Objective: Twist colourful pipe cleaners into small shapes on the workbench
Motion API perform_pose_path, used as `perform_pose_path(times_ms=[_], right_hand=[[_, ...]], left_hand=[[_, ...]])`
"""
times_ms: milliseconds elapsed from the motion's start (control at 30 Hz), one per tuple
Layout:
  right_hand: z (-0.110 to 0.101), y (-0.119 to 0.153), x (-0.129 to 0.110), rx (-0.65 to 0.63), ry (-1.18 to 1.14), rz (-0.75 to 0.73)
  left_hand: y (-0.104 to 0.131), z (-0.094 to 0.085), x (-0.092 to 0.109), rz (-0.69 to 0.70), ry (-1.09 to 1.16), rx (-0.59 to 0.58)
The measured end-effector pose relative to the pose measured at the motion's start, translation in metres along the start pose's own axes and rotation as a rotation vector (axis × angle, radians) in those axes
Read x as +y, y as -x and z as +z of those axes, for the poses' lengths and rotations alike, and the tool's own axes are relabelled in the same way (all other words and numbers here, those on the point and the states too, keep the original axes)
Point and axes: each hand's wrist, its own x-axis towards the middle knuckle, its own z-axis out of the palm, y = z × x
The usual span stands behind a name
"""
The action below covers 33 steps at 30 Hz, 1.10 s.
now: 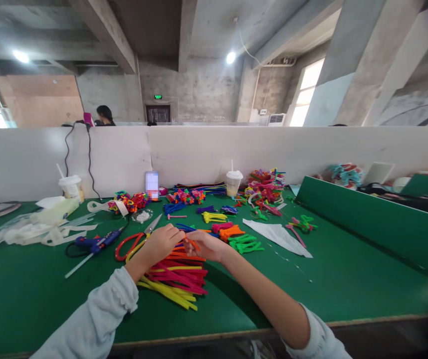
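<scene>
My left hand and my right hand meet above a pile of pipe cleaners, both with curled fingers. Between them is an orange pipe cleaner, pinched by both. Pink and red pipe cleaners lie below the hands, with yellow ones at the near side. Just beyond my right hand sit small bundles in orange, green and yellow. Red-handled scissors lie open to the left of my left hand.
A blue glue gun and clear plastic strips lie left. Lidded cups, a phone and colourful piles stand along the white partition. A green divider bounds the right.
</scene>
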Motion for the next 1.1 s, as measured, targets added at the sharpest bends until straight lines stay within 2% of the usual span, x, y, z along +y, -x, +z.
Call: perform_pose_path(times_ms=[167,400,533,667,767,833,967,1100], right_hand=[[-0.003,-0.003,0.003,0.040,0.016,-0.026],[0.000,0.000,0.002,0.003,0.157,-0.029],[0.002,0.000,0.001,0.082,0.165,-0.031],[0.004,-0.003,0.005,0.153,0.184,-0.099],[0.009,-0.006,0.008,0.221,0.225,-0.218],[0.013,-0.008,0.010,0.280,0.311,-0.360],[0.020,-0.009,0.012,0.440,0.551,-0.628],[0.024,-0.002,0.012,0.568,0.924,-0.791]], left_hand=[[0.001,-0.004,-0.002,0.109,-0.115,-0.033],[0.002,-0.003,-0.003,0.152,-0.109,-0.082],[0.003,-0.001,-0.004,0.163,-0.098,-0.109],[0.003,-0.001,-0.004,0.120,-0.061,-0.144],[0.000,-0.001,-0.001,-0.014,0.061,-0.127],[-0.004,-0.001,0.003,-0.190,0.217,-0.068],[-0.014,-0.004,0.012,-0.621,0.665,0.041],[-0.021,-0.004,0.016,-0.896,1.208,-0.010]])
